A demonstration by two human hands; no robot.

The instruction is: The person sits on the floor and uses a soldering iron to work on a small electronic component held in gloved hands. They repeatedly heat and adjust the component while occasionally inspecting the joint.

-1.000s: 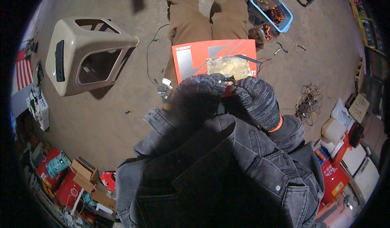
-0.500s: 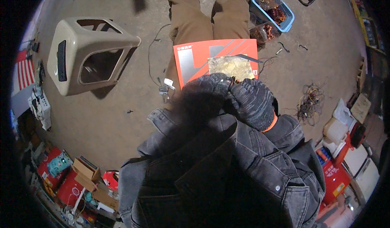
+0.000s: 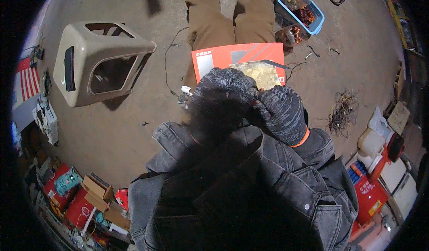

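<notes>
At the centre of the frame, the left hand [image 3: 225,89] and the right hand [image 3: 284,114] meet at the lower edge of a red panel [image 3: 275,52] on the lap, just beside a stained yellowish slab [image 3: 263,74]; the fingers are curled, but I cannot tell whether they are clamped on anything, since the gloves [image 3: 214,77] hide what lies between. For such close work, bracing the 2 hands together, out of the shadow darkening the left glove, would probably help. The knit is flecked grey and black, the slab rough and angular, the panel flat; at upper right, a blue-rimmed plastic tub [image 3: 318,26] holds coppery scraps [image 3: 304,16], and at right lies a springy nest of thin wire [image 3: 344,114]
</notes>
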